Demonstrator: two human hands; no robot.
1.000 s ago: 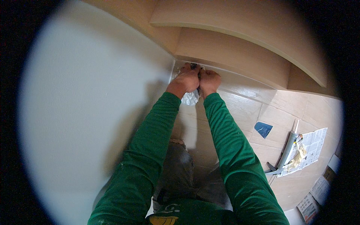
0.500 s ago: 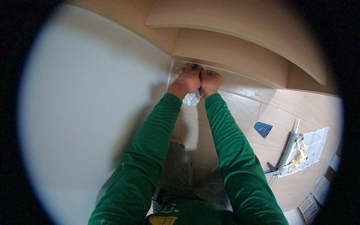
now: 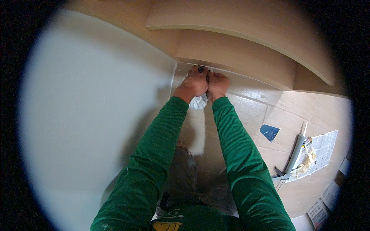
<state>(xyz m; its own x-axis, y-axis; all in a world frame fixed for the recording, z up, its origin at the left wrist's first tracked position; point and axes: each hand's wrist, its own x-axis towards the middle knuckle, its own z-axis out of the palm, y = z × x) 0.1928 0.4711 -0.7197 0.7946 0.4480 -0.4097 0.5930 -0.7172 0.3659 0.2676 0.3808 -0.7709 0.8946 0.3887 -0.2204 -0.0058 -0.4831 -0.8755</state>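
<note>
Side by side at the foot of the wooden cabinet, close to the wall corner, are my two hands. My left hand is closed around a crumpled white tissue or cloth, which bulges out beneath it. A small dark thing shows at its fingertips; its kind is hidden. My right hand is closed and pressed up beside the left, with its fingers curled over something I cannot make out. Both hands are near the white line where the cabinet base rises above the floor.
A pale wall runs along my left. On the tiled floor to the right lie a blue scraper-like piece and a caulking gun. The gun overlaps newspaper holding smeared, crumpled scraps. A shelf edge juts out above.
Both hands have shifted very slightly to the right along the cabinet base, keeping the same closed grip. The view has moved a little; the things on the floor lie as before.
</note>
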